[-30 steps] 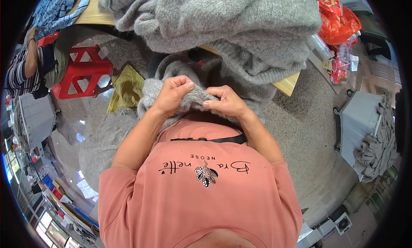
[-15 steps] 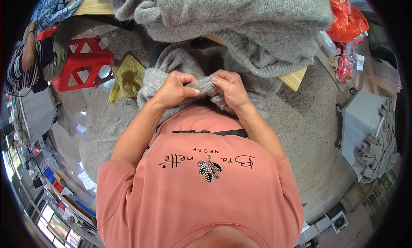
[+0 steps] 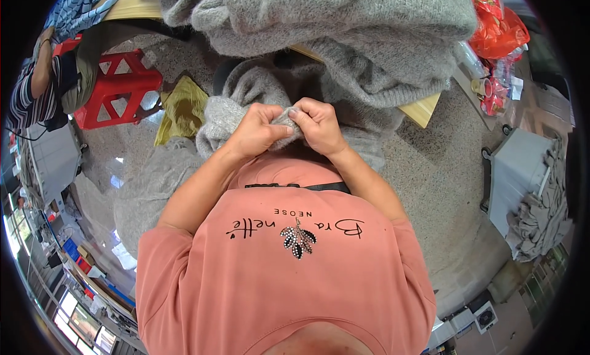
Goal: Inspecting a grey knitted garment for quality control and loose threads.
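A grey fuzzy knit garment [image 3: 224, 121] lies bunched across my lap, part of it hanging toward the floor. My left hand [image 3: 258, 132] is closed on an edge of it, thumb pressed over the knit. Close beside it, my right hand [image 3: 318, 126] pinches the same edge between thumb and fingers. Only a short bit of gathered knit shows between the two hands. Just beyond them, a thick heap of similar grey knitwear [image 3: 344, 23] covers the wooden table [image 3: 423, 111] and droops over its near edge.
At the left stand a red plastic stool [image 3: 123, 87] and a yellow bag [image 3: 183, 109] on the floor. A person in a striped shirt [image 3: 27, 100] sits beyond. On the right are a red plastic bag [image 3: 501, 35] and a wheeled grey bin [image 3: 516, 177] with grey cloth.
My right hand has moved left, closer to my left hand, so the stretch of knit between them is shorter and bunched. My left hand has barely shifted.
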Action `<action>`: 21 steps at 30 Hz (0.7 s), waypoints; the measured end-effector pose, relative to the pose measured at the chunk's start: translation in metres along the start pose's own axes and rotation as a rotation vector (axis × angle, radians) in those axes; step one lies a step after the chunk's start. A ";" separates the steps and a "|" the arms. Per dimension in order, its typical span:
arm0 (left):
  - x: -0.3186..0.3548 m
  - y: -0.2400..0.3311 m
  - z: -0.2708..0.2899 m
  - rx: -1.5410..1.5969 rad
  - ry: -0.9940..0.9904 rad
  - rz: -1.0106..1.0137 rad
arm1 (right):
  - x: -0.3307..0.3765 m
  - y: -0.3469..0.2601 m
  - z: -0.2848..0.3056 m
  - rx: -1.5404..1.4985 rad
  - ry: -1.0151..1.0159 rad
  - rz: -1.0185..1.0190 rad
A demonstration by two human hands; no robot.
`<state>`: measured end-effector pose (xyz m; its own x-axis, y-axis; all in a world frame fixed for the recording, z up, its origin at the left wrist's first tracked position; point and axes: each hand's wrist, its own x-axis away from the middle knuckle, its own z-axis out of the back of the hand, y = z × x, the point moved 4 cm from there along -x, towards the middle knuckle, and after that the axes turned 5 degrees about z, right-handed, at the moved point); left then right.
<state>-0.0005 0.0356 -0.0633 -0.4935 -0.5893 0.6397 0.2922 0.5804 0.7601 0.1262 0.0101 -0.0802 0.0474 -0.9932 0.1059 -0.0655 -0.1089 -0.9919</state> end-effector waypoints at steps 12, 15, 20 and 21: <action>0.001 -0.004 0.002 0.130 -0.043 0.017 | -0.002 -0.010 0.003 0.195 -0.002 0.231; 0.000 -0.001 0.007 0.151 0.025 -0.040 | 0.000 -0.008 0.003 0.067 -0.083 0.071; -0.005 -0.007 0.003 0.176 -0.009 0.082 | 0.003 -0.020 0.005 0.218 -0.036 0.314; -0.007 -0.010 0.001 0.214 -0.027 0.065 | 0.005 -0.022 0.004 0.325 -0.067 0.338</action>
<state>-0.0012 0.0345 -0.0760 -0.5016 -0.5336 0.6809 0.1447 0.7243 0.6742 0.1322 0.0079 -0.0586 0.1423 -0.9650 -0.2204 0.2264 0.2485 -0.9418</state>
